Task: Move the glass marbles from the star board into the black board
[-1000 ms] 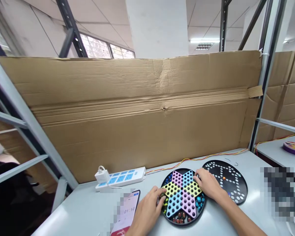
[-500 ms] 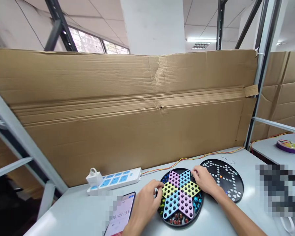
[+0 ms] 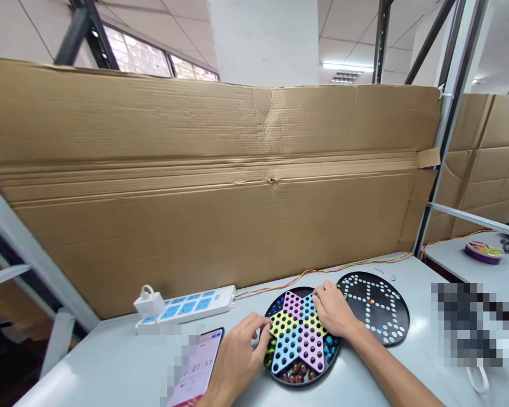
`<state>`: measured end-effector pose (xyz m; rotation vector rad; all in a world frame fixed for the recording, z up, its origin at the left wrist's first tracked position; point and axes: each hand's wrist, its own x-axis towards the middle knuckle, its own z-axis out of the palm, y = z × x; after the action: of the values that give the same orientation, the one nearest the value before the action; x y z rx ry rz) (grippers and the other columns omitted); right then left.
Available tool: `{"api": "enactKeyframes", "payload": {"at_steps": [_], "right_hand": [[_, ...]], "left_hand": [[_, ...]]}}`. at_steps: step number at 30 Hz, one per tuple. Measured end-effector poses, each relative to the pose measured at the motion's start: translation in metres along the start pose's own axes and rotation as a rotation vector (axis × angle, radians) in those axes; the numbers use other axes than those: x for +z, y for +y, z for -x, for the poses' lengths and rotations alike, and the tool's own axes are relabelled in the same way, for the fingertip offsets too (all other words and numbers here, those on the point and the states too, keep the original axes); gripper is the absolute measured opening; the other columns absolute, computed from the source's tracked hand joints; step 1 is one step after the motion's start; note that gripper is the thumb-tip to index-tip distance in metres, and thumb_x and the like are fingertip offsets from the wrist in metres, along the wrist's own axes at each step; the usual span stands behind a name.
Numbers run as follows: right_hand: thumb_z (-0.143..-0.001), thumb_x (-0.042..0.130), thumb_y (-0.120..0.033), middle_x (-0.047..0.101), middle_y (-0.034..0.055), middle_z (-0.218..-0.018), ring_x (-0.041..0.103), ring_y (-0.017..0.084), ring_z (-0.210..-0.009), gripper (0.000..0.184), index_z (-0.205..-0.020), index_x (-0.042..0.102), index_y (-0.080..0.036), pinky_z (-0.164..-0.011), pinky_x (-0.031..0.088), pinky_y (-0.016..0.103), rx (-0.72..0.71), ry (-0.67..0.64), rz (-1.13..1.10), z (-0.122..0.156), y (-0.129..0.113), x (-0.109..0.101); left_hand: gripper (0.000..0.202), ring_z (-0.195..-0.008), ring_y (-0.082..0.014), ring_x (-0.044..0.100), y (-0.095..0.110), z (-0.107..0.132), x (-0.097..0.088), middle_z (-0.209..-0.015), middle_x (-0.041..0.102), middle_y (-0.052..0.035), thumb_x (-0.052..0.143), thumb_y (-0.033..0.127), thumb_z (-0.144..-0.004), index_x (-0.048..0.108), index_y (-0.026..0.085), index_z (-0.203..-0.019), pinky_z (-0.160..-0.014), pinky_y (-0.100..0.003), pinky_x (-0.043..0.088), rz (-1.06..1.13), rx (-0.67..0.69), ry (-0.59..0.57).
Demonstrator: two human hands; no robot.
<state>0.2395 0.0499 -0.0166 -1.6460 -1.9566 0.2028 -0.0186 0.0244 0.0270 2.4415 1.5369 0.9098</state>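
Observation:
A round black Chinese checkers board (image 3: 304, 386) with a pink, blue and yellow star of holes lies on the grey table. My left hand (image 3: 242, 351) is at its left rim, thumb and forefinger closed near the green marbles (image 3: 270, 355); what they hold, if anything, is unclear. Over the upper right of the board rests my right hand (image 3: 334, 310), fingers curled down at the blue point, their tips partly hidden. Brown-red marbles (image 3: 297, 371) fill the front compartment. Blue-teal marbles (image 3: 330, 346) sit at the right, and dark blue ones (image 3: 275, 308) at the upper left.
A second black disc (image 3: 384, 302) with pale dots and a small orange piece lies at the right. At the left are a phone (image 3: 199, 364) showing a timer and a white power strip (image 3: 195, 305) with a charger (image 3: 148, 302). Cardboard (image 3: 220, 237) stands behind.
My right hand has shifted left, further over the board, and covers more of its right side. My left hand stays at the left rim. The whole view has turned slightly.

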Motion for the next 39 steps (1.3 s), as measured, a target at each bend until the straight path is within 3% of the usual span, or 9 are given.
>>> {"api": "enactKeyframes", "payload": {"at_steps": [3,7,10,13,19,26,33,36,39], "right_hand": [[-0.101,0.041,-0.020,0.064,0.0111,-0.110,0.057,0.025,-0.103,0.024,-0.103,0.064,-0.019,-0.092,0.043,0.039,-0.028,0.013,0.076,0.001,-0.001,-0.004],[-0.102,0.040,-0.021,0.066,0.0105,-0.112,0.058,0.024,-0.106,0.025,-0.104,0.065,-0.020,-0.090,0.041,0.035,0.075,0.110,0.132,-0.006,0.016,-0.036],[-0.097,0.044,-0.020,0.067,0.0119,-0.112,0.061,0.025,-0.106,0.022,-0.105,0.065,-0.019,-0.085,0.040,0.033,0.268,0.118,0.254,-0.005,0.051,-0.069],[-0.087,0.051,-0.012,0.069,0.0131,-0.112,0.064,0.025,-0.099,0.021,-0.101,0.065,-0.019,-0.078,0.040,0.032,0.495,-0.019,0.284,0.008,0.099,-0.093],[-0.072,0.057,-0.002,0.071,0.0077,-0.093,0.065,0.021,-0.082,0.024,-0.088,0.062,-0.020,-0.067,0.040,0.028,0.682,-0.171,0.128,0.026,0.157,-0.097],[-0.068,0.057,-0.002,0.069,0.0053,-0.087,0.062,0.017,-0.078,0.022,-0.081,0.063,-0.019,-0.068,0.039,0.025,0.620,-0.172,0.063,0.020,0.149,-0.089],[-0.097,0.046,-0.019,0.069,0.0086,-0.112,0.064,0.020,-0.100,0.024,-0.109,0.066,-0.021,-0.080,0.042,0.027,0.375,0.020,0.142,0.007,0.104,-0.075],[-0.098,0.044,-0.016,0.065,0.0119,-0.125,0.063,0.022,-0.111,0.034,-0.126,0.064,-0.019,-0.089,0.043,0.028,0.288,-0.040,0.172,-0.002,0.082,-0.059],[-0.098,0.042,-0.013,0.064,0.0145,-0.124,0.063,0.024,-0.111,0.037,-0.125,0.067,-0.017,-0.091,0.044,0.029,0.282,-0.136,0.231,-0.009,0.072,-0.048]], "left_hand": [[0.037,-0.067,-0.0187,0.066,-0.001,0.000,-0.001,-0.080,0.073,-0.0014,0.044,0.042,-0.099,0.071,0.025,-0.082,-0.066,-0.029,0.052,-0.002,0.019,0.001],[0.044,-0.067,-0.0188,0.065,-0.005,0.000,-0.002,-0.080,0.073,-0.0020,0.039,0.051,-0.100,0.070,0.025,-0.081,-0.065,-0.028,0.052,0.001,0.010,-0.003],[0.049,-0.068,-0.0193,0.065,-0.006,0.000,-0.002,-0.081,0.074,-0.0024,0.037,0.056,-0.100,0.070,0.025,-0.081,-0.066,-0.029,0.052,0.006,0.008,-0.007],[0.051,-0.067,-0.0190,0.065,-0.007,0.000,-0.003,-0.081,0.075,-0.0029,0.037,0.059,-0.101,0.071,0.025,-0.082,-0.066,-0.029,0.053,0.003,0.017,0.001],[0.054,-0.065,-0.0182,0.065,-0.010,0.000,-0.001,-0.078,0.074,-0.0014,0.036,0.062,-0.101,0.070,0.026,-0.079,-0.065,-0.029,0.053,-0.001,0.040,0.030],[0.052,-0.065,-0.0180,0.065,-0.011,0.000,-0.002,-0.077,0.074,-0.0011,0.037,0.060,-0.101,0.069,0.026,-0.078,-0.065,-0.029,0.054,-0.005,0.052,0.041],[0.046,-0.065,-0.0173,0.065,-0.009,0.000,-0.001,-0.077,0.073,0.0001,0.041,0.056,-0.101,0.068,0.026,-0.078,-0.065,-0.028,0.054,0.003,0.082,0.060],[0.045,-0.065,-0.0172,0.065,-0.007,-0.001,-0.001,-0.077,0.072,-0.0001,0.041,0.053,-0.101,0.068,0.026,-0.077,-0.065,-0.027,0.053,0.012,0.092,0.049],[0.045,-0.066,-0.0183,0.065,-0.006,0.000,-0.002,-0.077,0.073,-0.0011,0.041,0.052,-0.101,0.069,0.026,-0.078,-0.065,-0.028,0.054,0.017,0.088,0.032]]}}
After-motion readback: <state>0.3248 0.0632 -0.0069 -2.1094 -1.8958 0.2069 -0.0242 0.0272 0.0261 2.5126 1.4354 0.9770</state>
